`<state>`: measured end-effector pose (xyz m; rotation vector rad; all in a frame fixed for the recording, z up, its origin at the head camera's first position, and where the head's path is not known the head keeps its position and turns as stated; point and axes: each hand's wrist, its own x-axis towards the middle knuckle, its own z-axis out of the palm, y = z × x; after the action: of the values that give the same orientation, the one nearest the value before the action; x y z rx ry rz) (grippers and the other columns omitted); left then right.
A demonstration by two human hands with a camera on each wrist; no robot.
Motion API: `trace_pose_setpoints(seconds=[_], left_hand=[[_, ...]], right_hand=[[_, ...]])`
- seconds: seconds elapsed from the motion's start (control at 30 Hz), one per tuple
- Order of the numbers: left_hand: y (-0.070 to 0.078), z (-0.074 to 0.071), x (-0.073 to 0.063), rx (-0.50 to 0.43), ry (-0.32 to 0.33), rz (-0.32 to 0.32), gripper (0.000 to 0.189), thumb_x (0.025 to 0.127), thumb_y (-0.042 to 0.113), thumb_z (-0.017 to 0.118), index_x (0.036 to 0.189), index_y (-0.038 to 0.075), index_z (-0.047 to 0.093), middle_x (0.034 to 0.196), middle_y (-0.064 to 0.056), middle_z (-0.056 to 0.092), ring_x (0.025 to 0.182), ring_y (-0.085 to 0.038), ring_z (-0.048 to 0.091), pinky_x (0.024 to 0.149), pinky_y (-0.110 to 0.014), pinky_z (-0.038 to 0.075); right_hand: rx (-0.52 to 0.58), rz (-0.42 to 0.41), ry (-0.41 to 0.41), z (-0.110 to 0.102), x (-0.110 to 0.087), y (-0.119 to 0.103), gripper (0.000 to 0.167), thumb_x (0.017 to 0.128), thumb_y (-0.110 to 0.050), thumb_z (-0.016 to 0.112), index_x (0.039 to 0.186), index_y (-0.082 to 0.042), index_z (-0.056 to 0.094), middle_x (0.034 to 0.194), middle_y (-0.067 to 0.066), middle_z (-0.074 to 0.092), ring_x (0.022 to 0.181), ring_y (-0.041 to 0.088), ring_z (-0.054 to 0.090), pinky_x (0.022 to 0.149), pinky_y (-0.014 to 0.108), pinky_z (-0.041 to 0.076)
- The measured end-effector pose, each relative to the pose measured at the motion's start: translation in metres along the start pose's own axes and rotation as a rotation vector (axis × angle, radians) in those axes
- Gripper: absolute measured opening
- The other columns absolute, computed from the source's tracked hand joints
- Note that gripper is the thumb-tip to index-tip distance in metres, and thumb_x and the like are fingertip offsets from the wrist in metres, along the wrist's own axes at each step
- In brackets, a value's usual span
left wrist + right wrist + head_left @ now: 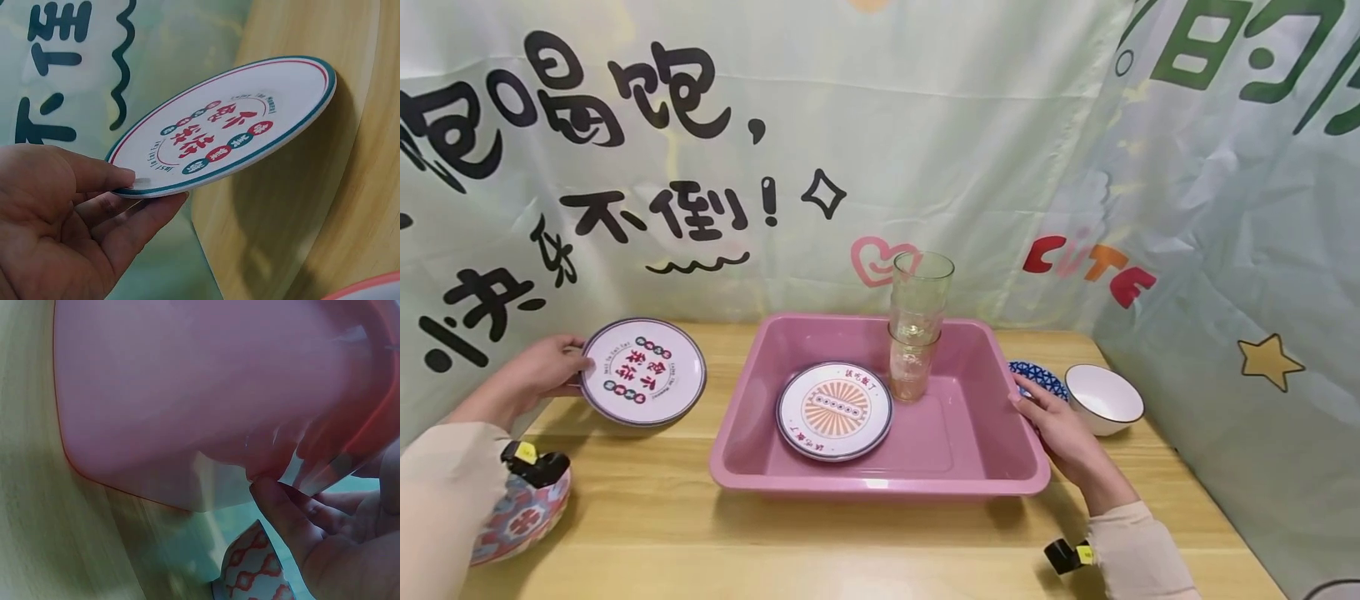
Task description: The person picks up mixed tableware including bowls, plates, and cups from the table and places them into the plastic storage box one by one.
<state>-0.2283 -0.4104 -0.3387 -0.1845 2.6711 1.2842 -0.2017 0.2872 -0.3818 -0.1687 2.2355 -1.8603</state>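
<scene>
At the left, my left hand (553, 371) pinches the near edge of a round white plate (643, 371) with a dark rim and red lettering. In the left wrist view the thumb lies on top of this plate (212, 137) and the fingers are beneath; it tilts above the table. My right hand (1063, 429) grips the right rim of a pink plastic basin (880, 483). The right wrist view shows the thumb against the basin's outer wall (156, 381). Inside the basin lie a white plate (835, 410) with an orange sunburst and two stacked clear glasses (921, 292).
Behind the right hand are a blue-patterned dish (1037, 377) and a white bowl (1105, 398). A colourful patterned bowl (523, 521) sits under the left forearm. A red-patterned bowl (253, 565) shows in the right wrist view. Printed cloth (820, 125) hangs behind the wooden table (760, 550).
</scene>
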Motion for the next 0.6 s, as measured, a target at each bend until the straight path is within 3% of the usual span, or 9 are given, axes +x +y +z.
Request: trace_pose_setpoints(seconds=[0.17, 0.6], left_hand=[[0.008, 0.002, -0.001, 0.026, 0.017, 0.024, 0.052, 0.101, 0.002, 0.038, 0.138, -0.024, 0.015, 0.106, -0.029, 0.052, 0.081, -0.019, 0.062, 0.072, -0.035, 0.059], [0.032, -0.004, -0.018, 0.076, 0.040, 0.073, 0.051, 0.101, 0.003, 0.042, 0.141, -0.019, 0.019, 0.118, -0.038, 0.045, 0.084, -0.020, 0.062, 0.073, -0.036, 0.059]], right_hand=[[-0.001, 0.002, 0.001, 0.000, -0.001, -0.002, 0.064, 0.104, -0.035, 0.047, 0.157, -0.012, 0.018, 0.156, 0.022, 0.024, 0.125, 0.024, 0.047, 0.089, 0.023, 0.050], [0.002, -0.007, 0.004, -0.001, 0.001, 0.002, 0.065, 0.104, -0.037, 0.047, 0.157, -0.012, 0.019, 0.156, 0.022, 0.025, 0.119, 0.017, 0.051, 0.088, 0.024, 0.050]])
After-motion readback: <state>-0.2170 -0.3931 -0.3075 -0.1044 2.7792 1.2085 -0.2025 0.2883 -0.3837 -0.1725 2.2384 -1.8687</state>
